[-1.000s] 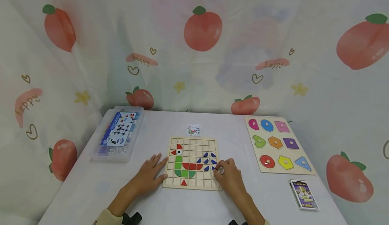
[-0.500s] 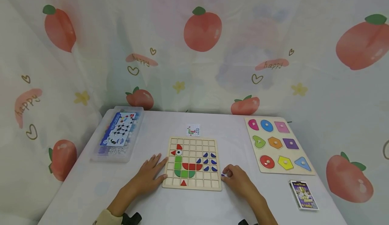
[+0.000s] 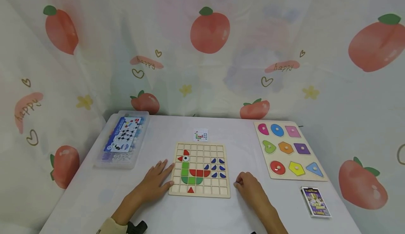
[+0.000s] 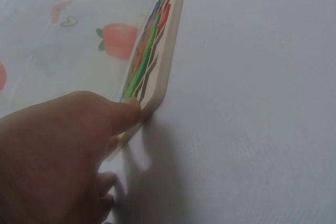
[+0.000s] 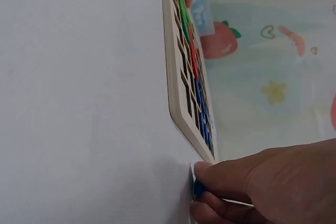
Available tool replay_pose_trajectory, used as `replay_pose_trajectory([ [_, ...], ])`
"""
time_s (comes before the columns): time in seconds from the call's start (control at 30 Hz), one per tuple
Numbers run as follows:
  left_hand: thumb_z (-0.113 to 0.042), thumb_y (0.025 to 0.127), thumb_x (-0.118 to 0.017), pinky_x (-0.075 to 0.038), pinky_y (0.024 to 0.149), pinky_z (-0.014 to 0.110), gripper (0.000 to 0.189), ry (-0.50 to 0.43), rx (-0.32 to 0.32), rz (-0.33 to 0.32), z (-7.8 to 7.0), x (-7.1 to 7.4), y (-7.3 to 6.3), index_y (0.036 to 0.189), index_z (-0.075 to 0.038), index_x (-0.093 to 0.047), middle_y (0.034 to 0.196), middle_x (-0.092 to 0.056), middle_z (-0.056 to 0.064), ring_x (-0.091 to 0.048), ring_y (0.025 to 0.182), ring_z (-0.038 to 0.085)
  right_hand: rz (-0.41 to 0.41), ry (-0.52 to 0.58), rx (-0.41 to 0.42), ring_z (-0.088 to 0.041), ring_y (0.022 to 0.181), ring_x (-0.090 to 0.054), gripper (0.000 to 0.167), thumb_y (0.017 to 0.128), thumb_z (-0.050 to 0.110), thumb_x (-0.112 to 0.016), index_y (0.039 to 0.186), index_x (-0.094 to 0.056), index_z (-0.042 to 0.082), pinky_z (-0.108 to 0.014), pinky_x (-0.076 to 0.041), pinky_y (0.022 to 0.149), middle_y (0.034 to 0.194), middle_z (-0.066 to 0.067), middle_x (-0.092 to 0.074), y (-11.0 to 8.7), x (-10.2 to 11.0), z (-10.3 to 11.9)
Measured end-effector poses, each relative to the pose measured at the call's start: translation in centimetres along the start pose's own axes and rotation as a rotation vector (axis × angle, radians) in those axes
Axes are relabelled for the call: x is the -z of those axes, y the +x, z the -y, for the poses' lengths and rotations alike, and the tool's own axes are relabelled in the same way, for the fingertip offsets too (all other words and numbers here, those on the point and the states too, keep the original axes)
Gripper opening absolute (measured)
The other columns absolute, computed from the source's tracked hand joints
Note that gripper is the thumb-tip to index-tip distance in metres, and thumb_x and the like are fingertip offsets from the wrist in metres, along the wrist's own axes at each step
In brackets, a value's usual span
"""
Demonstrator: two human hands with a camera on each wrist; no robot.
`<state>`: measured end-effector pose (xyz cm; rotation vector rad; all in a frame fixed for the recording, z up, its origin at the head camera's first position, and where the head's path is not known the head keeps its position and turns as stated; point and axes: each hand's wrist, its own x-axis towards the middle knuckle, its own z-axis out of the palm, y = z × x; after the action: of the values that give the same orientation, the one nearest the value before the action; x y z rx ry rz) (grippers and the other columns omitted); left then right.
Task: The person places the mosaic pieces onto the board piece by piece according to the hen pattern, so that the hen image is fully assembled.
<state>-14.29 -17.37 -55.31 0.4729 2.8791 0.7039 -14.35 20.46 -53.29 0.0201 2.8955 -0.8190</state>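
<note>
A square wooden grid board (image 3: pixel 212 188) lies mid-table, with red, green and blue pieces forming a bird in its cells. My left hand (image 3: pixel 154 180) rests at its left edge with fingers spread; in the left wrist view the thumb (image 4: pixel 126 115) touches the rim. Right of the board, apart from it, my right hand (image 3: pixel 250 188) is low over the table. The right wrist view shows it pinching a small blue piece (image 5: pixel 199 187) between thumb and fingers. Several blue leaf-shaped pieces (image 3: pixel 214 167) sit in the board's right cells. A red triangle (image 3: pixel 191 190) lies in the bottom row.
Behind the board lies a small pattern card (image 3: pixel 200 135) with a similar bird. A clear plastic case (image 3: pixel 123 139) stands at the back left. At the right are a wooden shape puzzle (image 3: pixel 281 156) and a boxed card deck (image 3: pixel 315 201). A fruit-print curtain surrounds the table.
My right hand has drawn back from the board's right edge to the table on the right, uncovering the blue piece there. My left hand has stayed in place.
</note>
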Motion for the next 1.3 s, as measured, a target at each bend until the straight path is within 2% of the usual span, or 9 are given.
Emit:
replay_pose_trajectory([
  [0.27, -0.044, 0.104, -0.063, -0.019, 0.127, 0.066, 0.069, 0.005, 0.007, 0.001, 0.0, 0.0, 0.1, 0.164, -0.020, -0.041, 0.173, -0.028, 0.015, -0.020, 0.161, 0.042, -0.069, 0.012, -0.052, -0.018, 0.078, -0.058, 0.011, 0.098, 0.015, -0.075, 0.097, -0.076, 0.004, -0.038, -0.058, 0.076, 0.084, -0.002, -0.066, 0.1, 0.5, -0.9],
  [0.53, -0.044, 0.104, -0.063, -0.020, 0.127, 0.067, 0.069, 0.012, 0.007, 0.003, 0.0, 0.0, 0.0, 0.164, -0.020, -0.040, 0.173, -0.029, 0.016, -0.020, 0.161, 0.043, -0.084, 0.022, -0.048, -0.018, 0.077, -0.058, 0.011, 0.094, 0.014, -0.079, 0.093, -0.074, 0.004, -0.037, -0.054, 0.073, 0.087, -0.005, -0.062, 0.1, 0.2, -1.0],
  [0.73, -0.044, 0.104, -0.063, -0.020, 0.127, 0.066, 0.069, 0.012, 0.007, 0.006, 0.0, 0.0, 0.0, 0.164, -0.020, -0.040, 0.173, -0.028, 0.015, -0.020, 0.161, 0.042, -0.090, 0.018, -0.069, -0.018, 0.078, -0.059, 0.011, 0.094, 0.015, -0.078, 0.092, -0.074, 0.004, -0.037, -0.054, 0.073, 0.088, -0.005, -0.063, -0.2, 0.0, -1.0],
  [0.9, -0.044, 0.103, -0.063, -0.020, 0.126, 0.067, 0.069, 0.001, 0.003, 0.002, -0.1, 0.1, -0.1, 0.164, -0.019, -0.042, 0.173, -0.029, 0.016, -0.021, 0.161, 0.043, -0.091, 0.011, -0.050, -0.018, 0.078, -0.059, 0.011, 0.094, 0.012, -0.078, 0.093, -0.073, 0.003, -0.037, -0.055, 0.073, 0.089, -0.005, -0.063, -0.4, 0.0, -0.7],
  [1.1, -0.044, 0.104, -0.063, -0.019, 0.127, 0.067, 0.069, 0.003, 0.002, 0.000, -0.3, 0.3, -0.1, 0.164, -0.019, -0.041, 0.173, -0.029, 0.016, -0.020, 0.161, 0.043, -0.162, 0.019, -0.022, -0.019, 0.083, -0.060, 0.011, 0.094, 0.015, -0.079, 0.095, -0.075, 0.005, -0.040, -0.055, 0.078, 0.091, -0.004, -0.066, -0.3, -0.5, 0.6],
  [1.3, -0.043, 0.104, -0.063, -0.020, 0.127, 0.067, 0.069, 0.004, 0.005, 0.000, -0.2, 0.1, 0.0, 0.164, -0.019, -0.041, 0.173, -0.029, 0.016, -0.020, 0.161, 0.043, -0.185, 0.056, 0.015, -0.020, 0.086, -0.055, 0.005, 0.091, 0.015, -0.080, 0.091, -0.076, 0.011, -0.036, -0.046, 0.075, 0.089, -0.001, -0.063, -0.6, -1.7, 2.8],
])
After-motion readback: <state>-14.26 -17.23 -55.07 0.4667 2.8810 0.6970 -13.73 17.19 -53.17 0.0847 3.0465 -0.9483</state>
